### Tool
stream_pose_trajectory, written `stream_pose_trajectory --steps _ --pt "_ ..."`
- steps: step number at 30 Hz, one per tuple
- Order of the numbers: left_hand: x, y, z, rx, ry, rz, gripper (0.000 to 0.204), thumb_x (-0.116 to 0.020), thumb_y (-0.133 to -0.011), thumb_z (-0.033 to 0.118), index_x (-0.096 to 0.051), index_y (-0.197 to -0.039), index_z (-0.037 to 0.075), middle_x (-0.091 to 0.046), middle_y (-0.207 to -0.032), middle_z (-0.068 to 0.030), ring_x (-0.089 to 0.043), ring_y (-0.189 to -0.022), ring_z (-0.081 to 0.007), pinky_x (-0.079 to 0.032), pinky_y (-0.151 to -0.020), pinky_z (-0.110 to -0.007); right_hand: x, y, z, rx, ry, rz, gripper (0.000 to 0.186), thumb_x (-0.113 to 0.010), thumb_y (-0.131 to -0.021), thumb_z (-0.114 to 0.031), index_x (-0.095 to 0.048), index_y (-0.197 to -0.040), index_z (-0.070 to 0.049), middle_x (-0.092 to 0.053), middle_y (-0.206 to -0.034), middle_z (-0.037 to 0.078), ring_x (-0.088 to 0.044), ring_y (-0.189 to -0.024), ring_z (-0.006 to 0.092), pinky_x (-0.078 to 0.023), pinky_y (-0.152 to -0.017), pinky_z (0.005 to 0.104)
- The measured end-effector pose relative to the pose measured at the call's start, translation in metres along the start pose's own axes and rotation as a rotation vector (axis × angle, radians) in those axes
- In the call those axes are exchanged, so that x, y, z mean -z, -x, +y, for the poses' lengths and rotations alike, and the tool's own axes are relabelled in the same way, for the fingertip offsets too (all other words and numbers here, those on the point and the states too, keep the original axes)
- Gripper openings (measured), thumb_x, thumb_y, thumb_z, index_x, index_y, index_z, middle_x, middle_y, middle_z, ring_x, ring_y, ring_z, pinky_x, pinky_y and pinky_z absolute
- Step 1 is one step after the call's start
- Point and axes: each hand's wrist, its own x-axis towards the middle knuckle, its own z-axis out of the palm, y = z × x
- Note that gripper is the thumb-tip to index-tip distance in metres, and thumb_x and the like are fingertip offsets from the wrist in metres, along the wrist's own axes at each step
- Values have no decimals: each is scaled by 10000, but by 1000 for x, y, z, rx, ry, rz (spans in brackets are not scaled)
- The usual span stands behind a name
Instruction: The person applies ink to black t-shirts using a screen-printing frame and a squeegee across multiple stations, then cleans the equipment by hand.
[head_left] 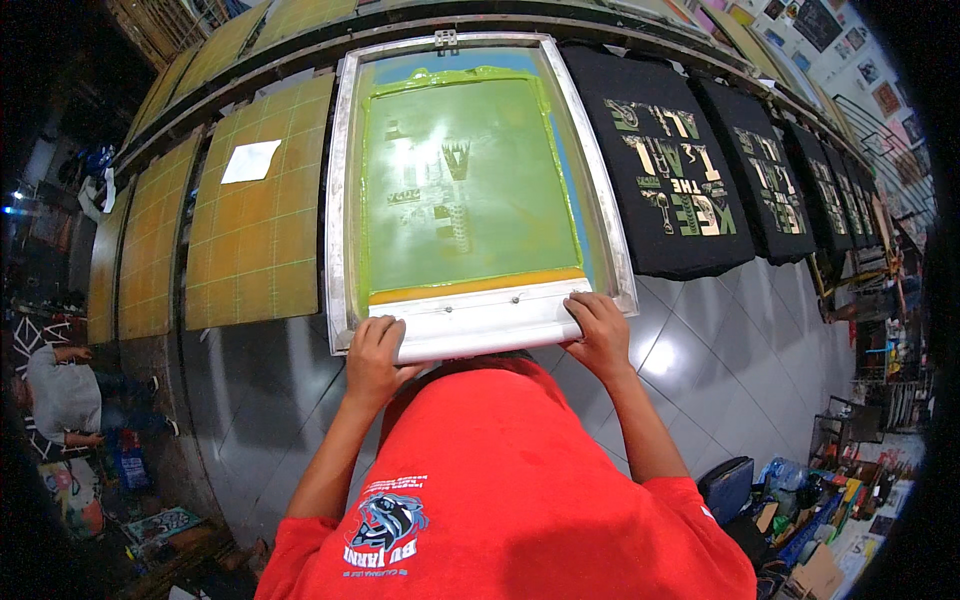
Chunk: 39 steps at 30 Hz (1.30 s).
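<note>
A silver-framed printing screen (460, 170) with green ink and a faint stencil lies in front of me. Across its near end is a white squeegee (475, 322) with a yellow blade, resting against the green ink. My left hand (383, 355) grips the squeegee's left end and my right hand (595, 335) grips its right end, both with fingers closed over its top edge. Whatever lies beneath the screen is hidden.
Yellowish gridded platens (250, 250) line the left, one bearing a white paper (250, 160). Black printed shirts (620, 240) lie on platens to the right. A person in grey (65, 395) is at lower left. A dark bag (725, 490) and assorted clutter are at lower right.
</note>
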Motion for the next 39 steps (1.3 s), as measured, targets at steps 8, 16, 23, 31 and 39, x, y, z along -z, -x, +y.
stream_pose_trajectory --steps 8,16,23,31,39 --pt "-3 17 -54 434 49 390 523 -606 -902 408 -573 -1209 -15 -526 -1257 -231 -505 -1163 -366 -399 -994 -445 7 18 34 -277 5 277 535 -721 -787 -295 -571 -1245 -64 -558 -1280 181 -520 -1185 359 -394 -1024 415" --pt "-18 -8 -113 902 817 137 471 -508 -981 364 -608 -1121 -75 -668 -1011 -222 -628 -931 -318 -456 -845 -364 -18 -15 124 -906 -517 65 498 -492 -963 -426 -650 -1008 44 -660 -947 248 -629 -935 410 -455 -839 474" --pt "7 -21 -81 855 403 186 487 -518 -975 365 -644 -971 -106 -672 -861 -265 -652 -808 -328 -481 -759 -411 -4 -31 99 -894 -161 126 526 -417 -979 -400 -643 -883 64 -630 -959 320 -592 -940 493 -441 -810 526" --pt "33 -7 -62 796 339 183 422 -524 -970 327 -641 -1010 -77 -671 -920 -275 -651 -861 -404 -484 -774 -433 23 -15 81 -831 -221 238 489 -430 -985 -356 -616 -874 83 -640 -852 296 -622 -815 443 -456 -759 475" --pt "53 3 16 554 433 230 386 -562 -945 327 -614 -990 -53 -657 -898 -274 -653 -864 -419 -492 -730 -448 68 155 141 -765 -187 339 456 -374 -1021 -339 -622 -1108 34 -632 -1016 158 -586 -917 237 -463 -800 374"
